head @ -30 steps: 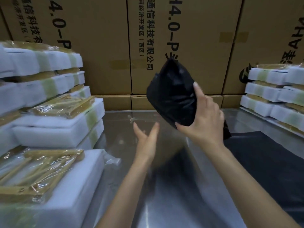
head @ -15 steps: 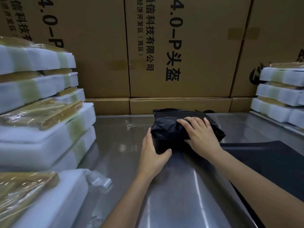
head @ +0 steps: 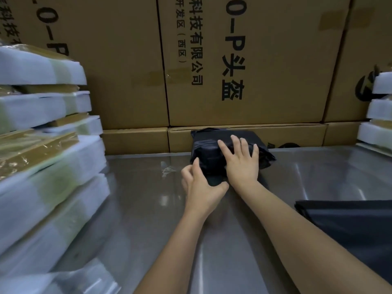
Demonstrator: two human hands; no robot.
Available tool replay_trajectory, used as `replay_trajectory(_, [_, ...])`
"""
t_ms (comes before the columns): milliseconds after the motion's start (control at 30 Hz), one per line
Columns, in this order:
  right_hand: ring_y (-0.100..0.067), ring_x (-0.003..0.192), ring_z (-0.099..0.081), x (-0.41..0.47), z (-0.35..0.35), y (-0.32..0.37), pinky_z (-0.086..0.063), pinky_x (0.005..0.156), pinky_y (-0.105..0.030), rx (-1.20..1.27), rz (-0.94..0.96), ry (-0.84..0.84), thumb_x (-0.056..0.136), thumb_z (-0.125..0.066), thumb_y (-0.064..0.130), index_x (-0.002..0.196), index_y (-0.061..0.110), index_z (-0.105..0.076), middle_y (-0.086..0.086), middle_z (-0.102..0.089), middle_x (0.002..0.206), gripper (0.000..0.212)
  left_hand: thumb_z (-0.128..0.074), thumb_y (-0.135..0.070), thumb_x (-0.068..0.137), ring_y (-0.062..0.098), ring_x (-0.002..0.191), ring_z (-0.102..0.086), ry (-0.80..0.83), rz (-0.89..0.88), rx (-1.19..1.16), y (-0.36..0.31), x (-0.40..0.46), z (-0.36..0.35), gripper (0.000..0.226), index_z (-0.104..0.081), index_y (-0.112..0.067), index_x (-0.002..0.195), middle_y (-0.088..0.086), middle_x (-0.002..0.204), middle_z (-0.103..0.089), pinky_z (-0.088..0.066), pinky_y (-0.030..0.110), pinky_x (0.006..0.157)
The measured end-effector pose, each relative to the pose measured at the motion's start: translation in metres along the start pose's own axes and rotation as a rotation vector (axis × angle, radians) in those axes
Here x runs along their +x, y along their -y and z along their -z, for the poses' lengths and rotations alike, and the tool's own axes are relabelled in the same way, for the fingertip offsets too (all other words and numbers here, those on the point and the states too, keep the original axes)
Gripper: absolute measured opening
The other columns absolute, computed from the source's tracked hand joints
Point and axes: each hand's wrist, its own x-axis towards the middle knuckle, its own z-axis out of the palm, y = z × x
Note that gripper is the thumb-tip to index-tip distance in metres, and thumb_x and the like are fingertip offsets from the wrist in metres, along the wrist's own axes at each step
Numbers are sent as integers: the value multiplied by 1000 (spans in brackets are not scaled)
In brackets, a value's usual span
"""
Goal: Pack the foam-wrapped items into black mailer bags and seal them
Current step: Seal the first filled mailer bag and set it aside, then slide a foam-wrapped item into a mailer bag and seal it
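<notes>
1. Packed black mailer bag (head: 209, 148) lies at the worktop's (head: 148, 209) far edge, against cardboard boxes (head: 254, 71).
2. Right hand (head: 241, 164) presses flat on top, fingers spread straight.
3. Left hand (head: 201, 187) grips the bag's near edge, fingers curled.
4. Foam-wrapped items (head: 42, 145) stacked along the left edge.

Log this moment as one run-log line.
packed black mailer bag on metal table | right hand flat on top | left hand at near edge
</notes>
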Motion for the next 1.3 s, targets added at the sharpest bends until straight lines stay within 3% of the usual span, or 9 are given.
replay_trajectory(100, [-27,131,-23,5,-17,13,-35,94,-42,-12,-65,-78,96,-48,25,152,32,7,-8,-15,147,78,-69,-41,75,16,130,-22,24,7,55,5,6,-7,93,-14,-24,149,-6,135,-19,-25,23,91])
replay_trajectory(233, [-31,118,-36,10,-31,25,-41,63,-32,104,-81,-78,95,-45,14,153,25,1,-12,-23,144,75,-67,-40,75,14,127,-23,22,16,54,12,9,-8,89,-17,-27,147,-9,132,-21,-26,25,87])
replay_trajectory(433, [-31,133,-34,7,-36,24,-47,86,-33,239,-131,23,88,-56,22,153,18,0,-8,-16,154,86,-67,-38,74,13,126,-26,-8,20,13,17,10,-9,83,-23,-26,144,-8,131,-25,-27,24,88])
replay_trajectory(600, [-30,146,-13,-11,-23,18,-24,114,-42,301,-122,146,93,-47,28,153,19,2,-6,-3,161,77,-66,-37,76,12,126,-27,-28,67,-28,12,14,-9,77,-27,-29,143,-9,133,-27,-26,25,87])
replay_trajectory(700, [-29,141,-26,-33,-7,17,-28,110,-41,283,-120,116,94,-47,31,150,15,-12,-13,-21,156,68,-67,-31,79,12,118,-30,-71,96,-130,6,11,-4,69,-35,-25,139,-7,126,-35,-27,24,90])
replay_trajectory(800, [-29,115,-52,-61,10,14,-41,85,-37,285,-117,122,93,-44,26,131,11,-38,-11,-53,128,41,-64,-18,84,13,102,-47,-81,180,-329,-5,-5,8,44,-50,-19,126,-5,101,-55,-37,23,82])
replay_trajectory(867, [-28,106,-56,-80,25,13,-40,74,-34,285,-106,133,93,-42,24,119,11,-46,-9,-59,117,29,-61,-12,86,15,88,-58,-50,204,-431,-13,-26,17,22,-62,-18,107,-3,86,-62,-44,20,74])
replay_trajectory(1000, [-25,109,-52,-120,54,7,-39,83,-34,306,-51,86,92,-44,24,118,14,-50,-5,-58,115,28,-58,-3,86,14,78,-59,7,174,-421,-30,-77,35,16,-69,-14,84,0,81,-65,-47,23,72])
replay_trajectory(1300, [-28,110,-48,-226,121,-23,-33,90,-37,296,-170,-47,84,-49,15,111,9,-55,-9,-56,112,28,-53,6,87,-5,47,-48,42,117,-430,-68,-185,79,17,-66,-3,82,1,61,-53,-37,8,53])
